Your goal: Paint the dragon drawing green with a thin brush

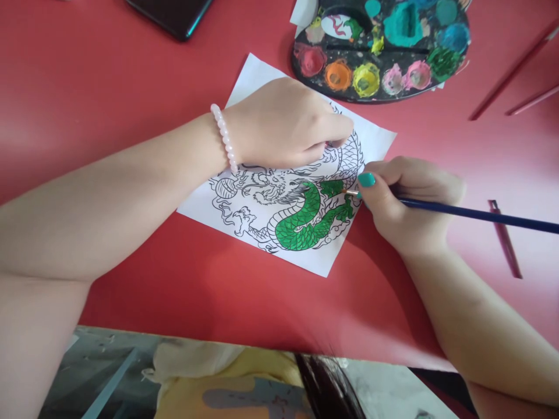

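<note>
A white sheet of paper with a black line drawing of a dragon lies slanted on the red table. Part of the dragon's body is painted green; the head and the rest in view are bare outline. My left hand, with a pink bead bracelet at the wrist, rests on the upper part of the sheet, fingers curled under, so their inside is hidden. My right hand pinches a blue-handled paintbrush near its metal end. The brush tip touches or hovers just over the green part's right edge.
A dark paint palette with several colours in its wells stands just beyond the sheet. A dark phone-like object lies at the top. Thin red sticks and a short dark red piece lie to the right. The table's edge runs nearest me.
</note>
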A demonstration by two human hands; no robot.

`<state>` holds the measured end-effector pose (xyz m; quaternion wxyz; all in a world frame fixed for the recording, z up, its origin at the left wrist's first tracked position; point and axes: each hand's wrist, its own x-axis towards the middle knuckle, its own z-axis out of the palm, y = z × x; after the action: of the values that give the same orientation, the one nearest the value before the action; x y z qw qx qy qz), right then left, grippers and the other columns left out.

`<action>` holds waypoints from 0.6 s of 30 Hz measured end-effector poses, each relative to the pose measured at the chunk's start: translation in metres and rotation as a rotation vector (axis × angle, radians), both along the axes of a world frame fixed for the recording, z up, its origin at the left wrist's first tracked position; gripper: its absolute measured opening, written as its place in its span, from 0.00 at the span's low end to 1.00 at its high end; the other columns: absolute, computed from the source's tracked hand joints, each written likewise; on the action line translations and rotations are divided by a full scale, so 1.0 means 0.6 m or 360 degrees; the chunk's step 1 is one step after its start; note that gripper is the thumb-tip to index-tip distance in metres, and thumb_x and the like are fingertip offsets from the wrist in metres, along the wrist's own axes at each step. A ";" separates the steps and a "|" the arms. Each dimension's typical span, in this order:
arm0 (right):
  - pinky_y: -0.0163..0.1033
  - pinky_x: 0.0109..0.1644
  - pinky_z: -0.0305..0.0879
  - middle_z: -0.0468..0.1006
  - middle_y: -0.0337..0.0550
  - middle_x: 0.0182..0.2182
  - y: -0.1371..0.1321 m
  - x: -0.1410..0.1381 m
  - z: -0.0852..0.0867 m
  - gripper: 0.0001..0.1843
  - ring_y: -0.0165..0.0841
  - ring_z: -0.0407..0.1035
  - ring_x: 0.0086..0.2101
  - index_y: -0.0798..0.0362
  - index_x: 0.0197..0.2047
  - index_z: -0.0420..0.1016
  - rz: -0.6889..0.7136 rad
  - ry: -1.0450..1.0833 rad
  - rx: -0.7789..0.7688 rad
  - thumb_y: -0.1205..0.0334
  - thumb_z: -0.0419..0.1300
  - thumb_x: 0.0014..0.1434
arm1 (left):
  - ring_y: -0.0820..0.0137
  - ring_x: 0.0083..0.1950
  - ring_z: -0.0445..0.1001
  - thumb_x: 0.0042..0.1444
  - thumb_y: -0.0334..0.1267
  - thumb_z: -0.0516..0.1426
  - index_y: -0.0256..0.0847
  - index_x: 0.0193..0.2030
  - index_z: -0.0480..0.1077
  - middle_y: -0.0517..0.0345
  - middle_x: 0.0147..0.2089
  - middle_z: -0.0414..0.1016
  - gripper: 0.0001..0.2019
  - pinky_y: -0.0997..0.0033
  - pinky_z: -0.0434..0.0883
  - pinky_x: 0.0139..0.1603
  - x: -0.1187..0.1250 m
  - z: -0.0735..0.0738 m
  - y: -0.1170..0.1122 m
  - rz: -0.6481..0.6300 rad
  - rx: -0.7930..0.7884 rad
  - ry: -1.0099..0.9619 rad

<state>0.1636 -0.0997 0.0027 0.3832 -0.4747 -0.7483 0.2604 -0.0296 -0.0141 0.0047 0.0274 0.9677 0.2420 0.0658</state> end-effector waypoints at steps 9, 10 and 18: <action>0.30 0.19 0.49 0.63 0.33 0.14 0.001 -0.003 0.000 0.17 0.20 0.53 0.17 0.54 0.17 0.59 0.0024 -0.0100 0.0061 0.66 0.58 0.54 | 0.64 0.38 0.70 0.56 0.36 0.42 0.42 0.45 0.71 0.53 0.36 0.76 0.19 0.64 0.62 0.38 0.001 0.001 -0.001 0.0040 -0.0152 -0.0049; 0.30 0.19 0.49 0.63 0.33 0.14 0.001 -0.003 0.000 0.16 0.20 0.53 0.17 0.54 0.17 0.59 0.0034 -0.0091 0.0067 0.67 0.58 0.54 | 0.64 0.38 0.70 0.56 0.37 0.41 0.43 0.45 0.71 0.52 0.37 0.76 0.19 0.63 0.61 0.40 0.001 0.002 -0.001 0.0052 -0.0201 -0.0058; 0.31 0.19 0.48 0.60 0.34 0.14 0.001 0.000 0.000 0.18 0.21 0.52 0.18 0.54 0.17 0.57 0.0033 -0.0147 0.0048 0.63 0.57 0.56 | 0.65 0.37 0.68 0.56 0.37 0.41 0.43 0.45 0.71 0.53 0.37 0.76 0.19 0.64 0.60 0.38 0.002 0.001 0.000 0.0050 -0.0161 -0.0019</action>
<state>0.1634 -0.0993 0.0030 0.3525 -0.4726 -0.7740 0.2309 -0.0284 -0.0140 0.0055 0.0768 0.9607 0.2598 0.0597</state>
